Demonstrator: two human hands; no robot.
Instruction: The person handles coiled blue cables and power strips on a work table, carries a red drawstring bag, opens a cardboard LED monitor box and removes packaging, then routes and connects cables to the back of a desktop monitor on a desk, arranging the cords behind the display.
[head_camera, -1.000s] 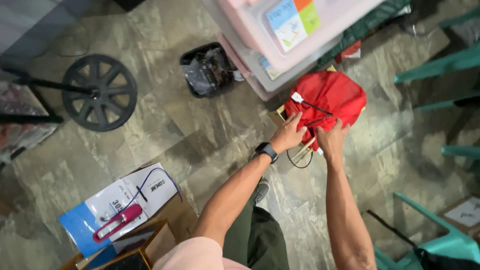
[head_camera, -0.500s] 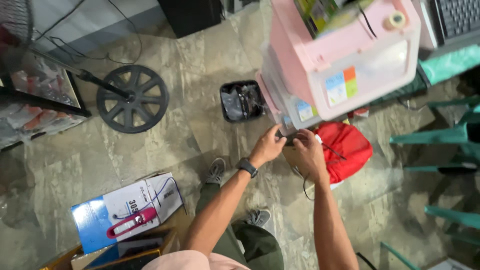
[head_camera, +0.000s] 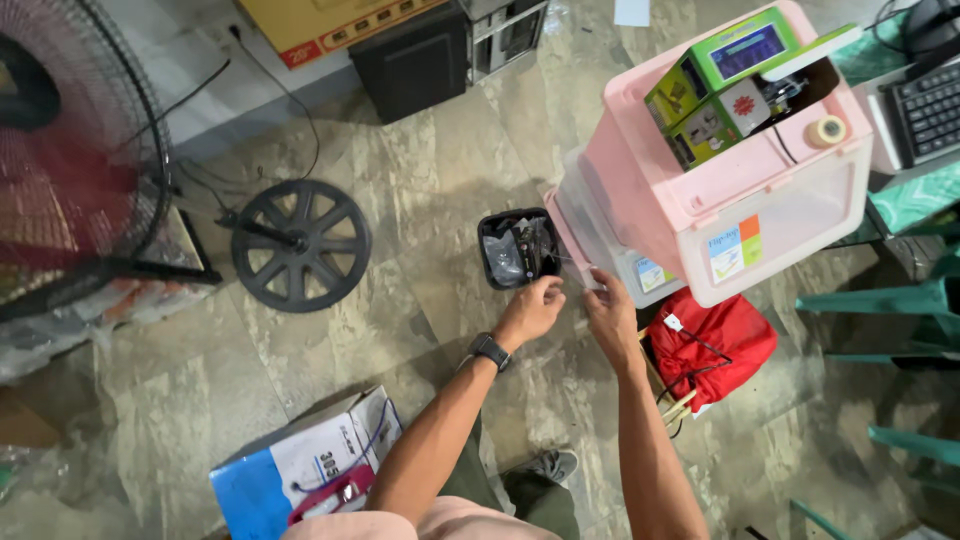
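My left hand (head_camera: 535, 308), with a black watch on its wrist, hovers with curled fingers just below a small black bin (head_camera: 518, 248) that holds crumpled plastic. My right hand (head_camera: 610, 312) is a little to its right, in front of the stacked pink-and-clear storage boxes (head_camera: 745, 215). The fingertips of both hands are pinched, and a thin pale strand (head_camera: 572, 266) seems to run between them. It is too fine to identify. A red bag (head_camera: 715, 340) with a white tag and black cord lies on the floor to the right of my right forearm.
A fan's round black base (head_camera: 300, 245) and its red-bladed cage (head_camera: 70, 150) stand at the left. A blue-and-white carton (head_camera: 300, 465) lies near my feet. Green boxes and a tape roll (head_camera: 827, 131) sit on the pink lid. Green chair legs (head_camera: 880, 300) stand at the right.
Both hands left the red bag and moved up toward the black bin, then drew slightly apart. The camera view shifted, so the fan and the top of the pink box came into view.
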